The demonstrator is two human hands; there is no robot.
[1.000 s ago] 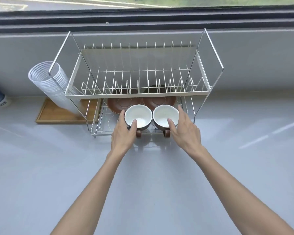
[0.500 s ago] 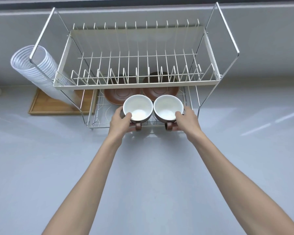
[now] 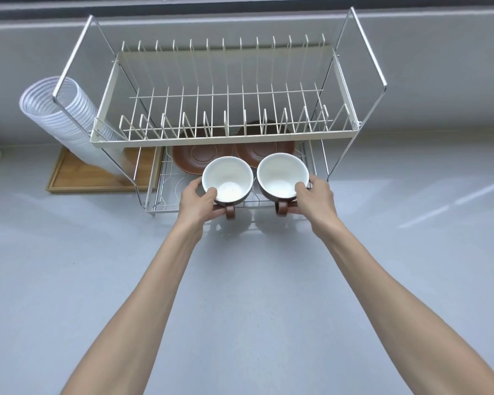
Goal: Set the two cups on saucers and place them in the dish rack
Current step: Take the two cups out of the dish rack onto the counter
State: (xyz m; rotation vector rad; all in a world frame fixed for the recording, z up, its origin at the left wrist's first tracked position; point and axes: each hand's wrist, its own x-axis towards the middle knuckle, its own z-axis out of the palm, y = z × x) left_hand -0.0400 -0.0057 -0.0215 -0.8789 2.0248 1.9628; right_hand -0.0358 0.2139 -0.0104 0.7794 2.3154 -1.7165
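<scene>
Left hand [image 3: 196, 202] grips the left cup [image 3: 227, 179], right hand [image 3: 315, 199] grips the right cup [image 3: 282, 175], both at the dish rack [image 3: 362, 61] lower tier's front edge. Two brown saucers [image 3: 203, 155] lie just behind; cups look lifted, hard to confirm

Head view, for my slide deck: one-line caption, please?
Left hand and right hand each grip a cup before two brown saucers in the dish rack's lower tier.

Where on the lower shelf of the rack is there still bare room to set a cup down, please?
The lower shelf is bare at its left end, between the left saucer and the frame. The middle and right are crowded: two saucers at the back, and the left hand and right hand holding the left cup and right cup in front.
</scene>
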